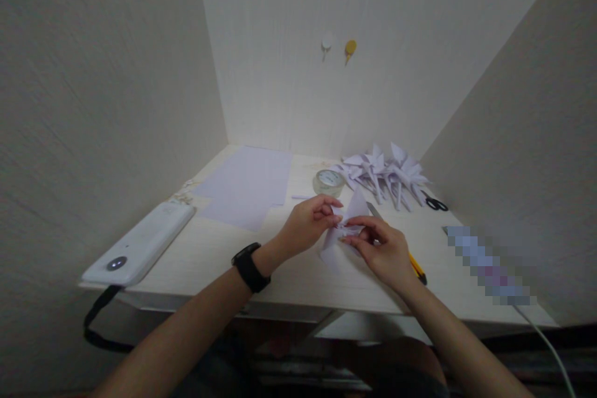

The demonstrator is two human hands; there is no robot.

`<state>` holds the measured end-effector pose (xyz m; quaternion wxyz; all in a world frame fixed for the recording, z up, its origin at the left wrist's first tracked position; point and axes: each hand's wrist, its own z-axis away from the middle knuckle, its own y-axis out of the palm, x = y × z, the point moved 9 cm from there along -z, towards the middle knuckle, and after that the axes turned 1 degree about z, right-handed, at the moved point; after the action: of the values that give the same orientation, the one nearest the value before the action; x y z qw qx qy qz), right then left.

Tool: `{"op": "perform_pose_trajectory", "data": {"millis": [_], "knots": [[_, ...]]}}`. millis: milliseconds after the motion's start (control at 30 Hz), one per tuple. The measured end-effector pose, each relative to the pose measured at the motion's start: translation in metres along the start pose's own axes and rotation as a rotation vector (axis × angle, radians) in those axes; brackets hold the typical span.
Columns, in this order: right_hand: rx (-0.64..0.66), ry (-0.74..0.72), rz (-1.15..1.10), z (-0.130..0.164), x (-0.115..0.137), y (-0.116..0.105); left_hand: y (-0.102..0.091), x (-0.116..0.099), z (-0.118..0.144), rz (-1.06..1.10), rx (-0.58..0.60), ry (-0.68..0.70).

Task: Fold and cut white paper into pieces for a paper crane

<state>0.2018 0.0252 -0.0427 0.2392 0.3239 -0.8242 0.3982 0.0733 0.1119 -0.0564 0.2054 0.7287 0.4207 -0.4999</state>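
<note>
A white paper pinwheel [357,205] is between both hands, just above the desk, its blades spreading up and down. My left hand [308,224], below a black watch on the wrist, pinches it near the centre from the left. From the right, my right hand [385,255] closes thumb and fingers on the folds by the same centre, partly hiding them. A yellow utility knife [416,267] lies under my right hand, which covers its middle. Just behind my left hand stands a roll of clear tape [329,181], with a thin paper stick [302,197] beside it.
Several folded paper pinwheels [387,171] are heaped at the back right, near black scissors [436,202]. White paper sheets [252,180] lie at the back left. A white device [140,245] with a strap sits at the left edge; a blurred-out object [485,267] with a cable lies right.
</note>
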Motion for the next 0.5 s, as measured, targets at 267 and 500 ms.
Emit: {"op": "perform_pose_trajectory", "data": {"millis": [267,500], "knots": [[0.022,0.081,-0.114,0.001,-0.007,0.004,0.003,-0.012,0.003,-0.205,0.027,0.066],[0.033,0.219,-0.311,-0.005,-0.025,0.011,0.007,-0.018,0.004,-0.234,0.065,0.109]]}}
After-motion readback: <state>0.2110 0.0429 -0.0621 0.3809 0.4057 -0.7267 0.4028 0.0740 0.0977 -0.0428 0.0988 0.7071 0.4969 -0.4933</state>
